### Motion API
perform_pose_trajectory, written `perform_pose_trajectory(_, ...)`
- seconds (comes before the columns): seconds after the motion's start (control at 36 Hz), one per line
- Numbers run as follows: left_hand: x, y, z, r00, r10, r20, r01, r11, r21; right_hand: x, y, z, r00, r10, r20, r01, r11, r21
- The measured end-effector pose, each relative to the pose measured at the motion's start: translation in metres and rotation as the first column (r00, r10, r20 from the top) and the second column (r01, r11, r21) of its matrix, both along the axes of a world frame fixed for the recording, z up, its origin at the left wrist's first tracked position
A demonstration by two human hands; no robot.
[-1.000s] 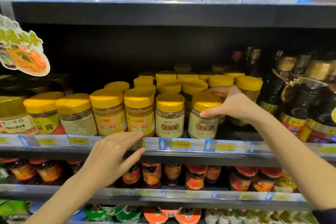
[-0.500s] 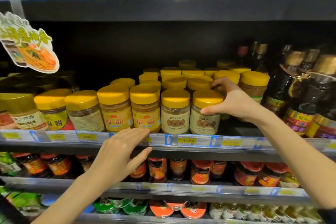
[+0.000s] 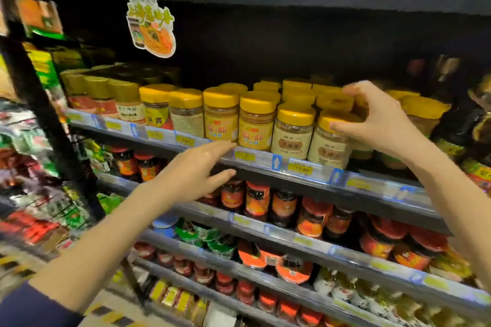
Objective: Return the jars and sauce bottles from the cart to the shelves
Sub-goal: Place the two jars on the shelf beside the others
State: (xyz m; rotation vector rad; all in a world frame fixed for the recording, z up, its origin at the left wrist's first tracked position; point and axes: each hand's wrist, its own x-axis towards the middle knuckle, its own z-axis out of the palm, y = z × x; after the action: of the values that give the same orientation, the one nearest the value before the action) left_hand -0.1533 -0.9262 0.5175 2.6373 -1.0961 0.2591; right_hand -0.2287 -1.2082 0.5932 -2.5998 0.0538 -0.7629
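a shop aisle of dark metal shelves [image 3: 300, 167] with price strips along the rims, a paper sign [image 3: 151, 24] hanging above. the jar [image 3: 329, 148] stands upright, yellow lid up, label facing near, at the right end of the front row. the right hand [image 3: 382, 125] holds its lid, thumb in front, fingers curled over. the left hand [image 3: 191, 175] hovers flat, fingers straight, near the rim.

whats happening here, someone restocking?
A person is working at a shop shelf of yellow-lidded jars. Their right hand grips the lid of the front jar at the row's right end, which stands on the shelf. The left hand is open by the price rail, holding nothing.
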Motion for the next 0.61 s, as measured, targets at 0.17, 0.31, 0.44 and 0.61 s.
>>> perform_pose_trajectory(0.17,-0.025,0.068,-0.005,0.979,0.199,-0.049,-0.193,0.976,0.105,0.019,0.067,-0.022,0.942,0.313,-0.122,-0.325,0.941,-0.09)
perform_pose_trajectory(0.31,-0.046,0.142,-0.018,0.916,0.392,-0.089,-0.374,0.912,0.171,0.048,0.146,-0.056,0.792,0.476,-0.381,-0.553,0.825,-0.119)
perform_pose_trajectory(0.44,-0.074,0.227,-0.03,0.809,0.58,-0.091,-0.547,0.801,0.244,0.074,0.237,-0.08,0.645,0.548,-0.533,-0.711,0.685,-0.156)
perform_pose_trajectory(0.61,-0.108,0.338,-0.047,0.608,0.783,-0.132,-0.731,0.617,0.291,0.101,0.363,-0.103,0.536,0.6,-0.594,-0.807,0.572,-0.149)
